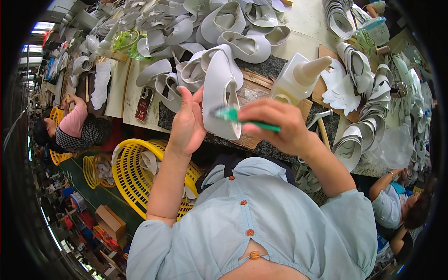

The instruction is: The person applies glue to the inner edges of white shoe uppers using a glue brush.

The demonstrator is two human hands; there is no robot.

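A white shoe upper (215, 88) stands on end in front of me, its opening turned to the right. My left hand (186, 122) holds it at the left side; the thumb points up and the other fingers go behind the upper, partly hidden. In my right hand (275, 122) is a green-handled brush (228, 113), gripped between thumb and fingers. The dark bristles, a little blurred, lie against the lower part of the upper. Right behind this upper lie more white shoe uppers (191, 70) in a loose heap.
A squeeze bottle (291, 77) with a beige nozzle stands at the right, near a hammer (322, 128) and stacked white pieces (364, 133). Left are a dark red can-shaped item (143, 105) and, below the table, a yellow basket (128, 177). Other people sit at both sides.
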